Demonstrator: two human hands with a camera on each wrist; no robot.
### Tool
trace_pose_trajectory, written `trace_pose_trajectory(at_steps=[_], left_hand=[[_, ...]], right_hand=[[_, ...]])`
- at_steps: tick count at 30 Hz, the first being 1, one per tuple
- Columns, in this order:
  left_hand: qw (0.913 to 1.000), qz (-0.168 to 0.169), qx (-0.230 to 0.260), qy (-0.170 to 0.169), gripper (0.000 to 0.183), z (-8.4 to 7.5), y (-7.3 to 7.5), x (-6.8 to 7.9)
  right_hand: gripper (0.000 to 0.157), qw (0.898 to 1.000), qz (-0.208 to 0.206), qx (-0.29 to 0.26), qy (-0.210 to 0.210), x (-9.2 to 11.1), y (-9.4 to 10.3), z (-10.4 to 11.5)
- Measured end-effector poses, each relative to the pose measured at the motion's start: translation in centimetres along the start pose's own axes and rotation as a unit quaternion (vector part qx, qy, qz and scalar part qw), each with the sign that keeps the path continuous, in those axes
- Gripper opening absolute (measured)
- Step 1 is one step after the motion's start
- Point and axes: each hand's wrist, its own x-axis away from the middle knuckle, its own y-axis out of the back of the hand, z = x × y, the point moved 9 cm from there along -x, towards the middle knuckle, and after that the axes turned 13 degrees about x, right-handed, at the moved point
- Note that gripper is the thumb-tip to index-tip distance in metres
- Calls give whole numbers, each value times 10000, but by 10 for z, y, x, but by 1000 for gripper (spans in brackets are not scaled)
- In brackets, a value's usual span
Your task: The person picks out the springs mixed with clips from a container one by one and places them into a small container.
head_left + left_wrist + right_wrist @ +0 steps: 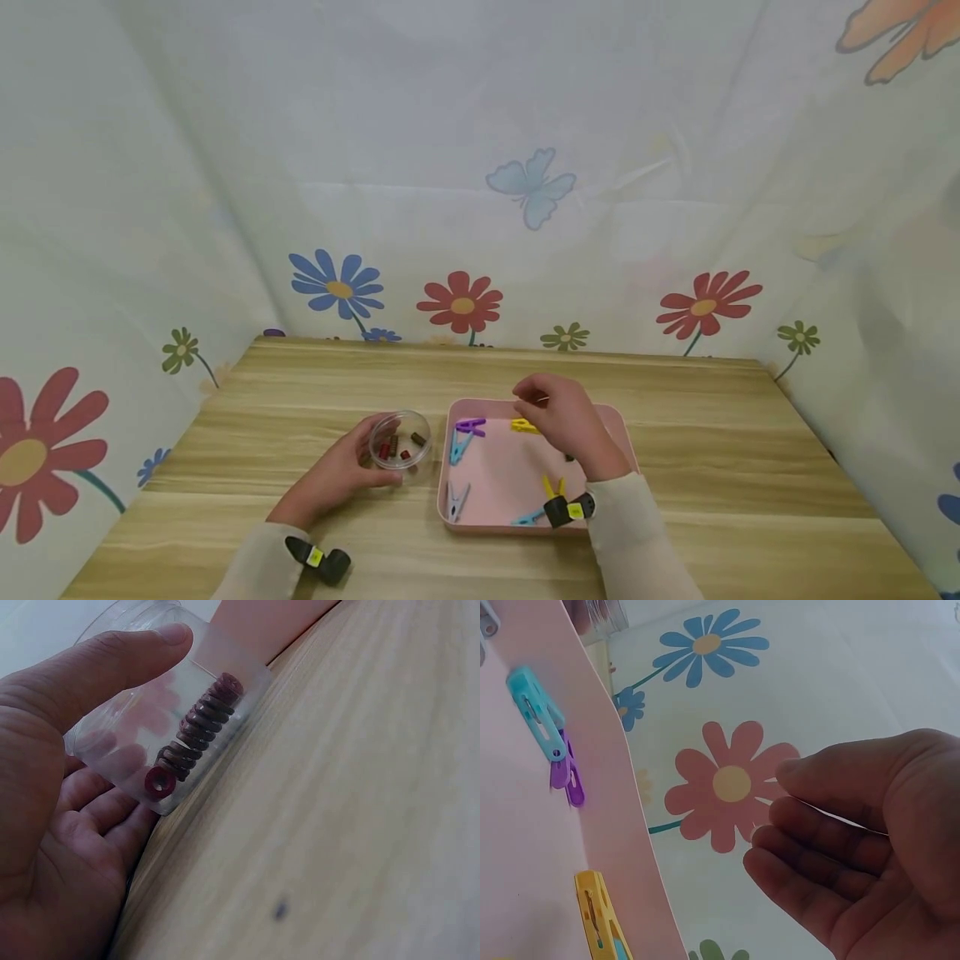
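My left hand (339, 469) grips a clear plastic jar (241, 666) by its sides, thumb on one side and fingers on the other. Several short coil springs (201, 724), red and brown, lie inside it. Over the far part of a pink tray (495, 527) hovers my right hand (567, 419), its fingers loosely bent and nothing visible between them. In the tray are a purple clothespin (470, 427), a blue clothespin (460, 451), a grey clothespin (456, 502) and a yellow clothespin (523, 426). A small dark thing there is mostly hidden by my right wrist.
Nearer the tray's front lie another yellow clothespin (555, 486) and another blue clothespin (527, 517). The tray stands on a wood-grain table (712, 442), right of the jar. Flower-printed cloth (600, 275) hangs behind and at both sides.
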Motion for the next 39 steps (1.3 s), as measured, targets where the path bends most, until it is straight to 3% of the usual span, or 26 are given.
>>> trace_pose_trajectory(at_steps=[24, 32, 39], left_hand=[[10000, 28, -51, -53, 86, -5, -2, 2], [10000, 54, -16, 39, 87, -7, -4, -1], [9999, -2, -98, 116, 88, -4, -3, 1]], right_hand=[[23, 9985, 187, 275, -445, -6, -3, -25], [14, 9925, 531, 682, -867, -7, -4, -42], [14, 9891, 673, 912, -936, -5, -5, -48]])
